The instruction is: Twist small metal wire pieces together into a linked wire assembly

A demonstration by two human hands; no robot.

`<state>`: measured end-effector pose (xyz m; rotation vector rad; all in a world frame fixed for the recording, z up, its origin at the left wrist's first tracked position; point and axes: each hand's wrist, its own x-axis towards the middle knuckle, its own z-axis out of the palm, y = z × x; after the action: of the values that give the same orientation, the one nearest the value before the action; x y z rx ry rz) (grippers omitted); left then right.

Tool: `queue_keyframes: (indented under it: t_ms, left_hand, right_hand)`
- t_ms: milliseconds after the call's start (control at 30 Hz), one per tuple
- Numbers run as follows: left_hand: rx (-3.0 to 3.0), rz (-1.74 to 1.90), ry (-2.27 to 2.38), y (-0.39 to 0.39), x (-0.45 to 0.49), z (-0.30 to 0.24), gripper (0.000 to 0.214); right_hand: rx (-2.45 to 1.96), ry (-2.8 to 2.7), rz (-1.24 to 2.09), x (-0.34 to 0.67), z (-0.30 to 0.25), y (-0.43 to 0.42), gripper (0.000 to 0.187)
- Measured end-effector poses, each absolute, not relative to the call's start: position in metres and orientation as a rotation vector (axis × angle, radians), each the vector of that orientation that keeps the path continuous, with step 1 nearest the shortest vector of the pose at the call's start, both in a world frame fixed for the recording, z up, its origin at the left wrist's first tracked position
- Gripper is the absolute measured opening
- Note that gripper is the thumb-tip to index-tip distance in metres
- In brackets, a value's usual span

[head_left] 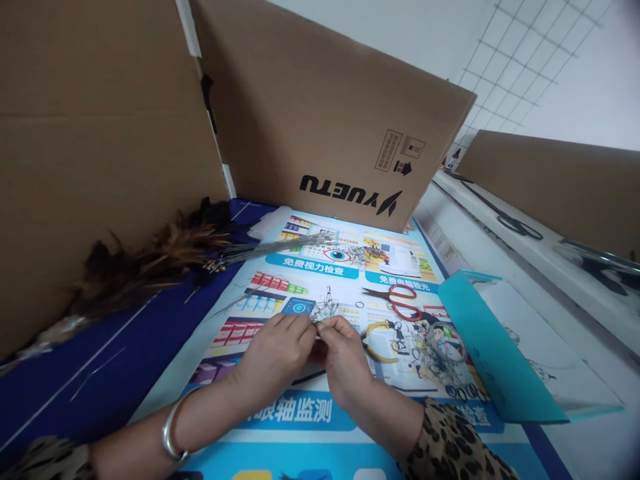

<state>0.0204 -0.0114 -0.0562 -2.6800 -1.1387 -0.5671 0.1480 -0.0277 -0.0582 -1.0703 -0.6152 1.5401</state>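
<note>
As left hand (281, 348) meets right hand (346, 360), pliers (383, 359) limit rightward room.

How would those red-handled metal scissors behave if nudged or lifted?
The scissors would probably feel stiff, given their dark, metal-looking blades. Their spread handle loops might swing together when gripped. Lying flat, they seem unlikely to roll.

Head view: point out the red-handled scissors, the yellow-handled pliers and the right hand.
Red-handled scissors (389, 296): head view, by the pivot between blades and handles.
Yellow-handled pliers (383, 358): head view, on the lower handle.
Right hand (347, 359): head view, on the middle of the hand.
</note>
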Motion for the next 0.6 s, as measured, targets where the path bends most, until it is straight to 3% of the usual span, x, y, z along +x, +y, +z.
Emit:
queue_keyframes:
  t_ms: [433,600]
  left_hand:
    - [-2.655,-0.765,-1.123,0.001,0.025,-0.061,0.019]
    - [-2.827,-1.099,-1.186,0.008,0.02,-0.063,0.016]
  right_hand:
    - [-0.981,-0.511,1.561,0.149,-0.053,-0.024,0.015]
    - [-1.035,-0.609,1.57,0.157,-0.055,-0.022,0.015]
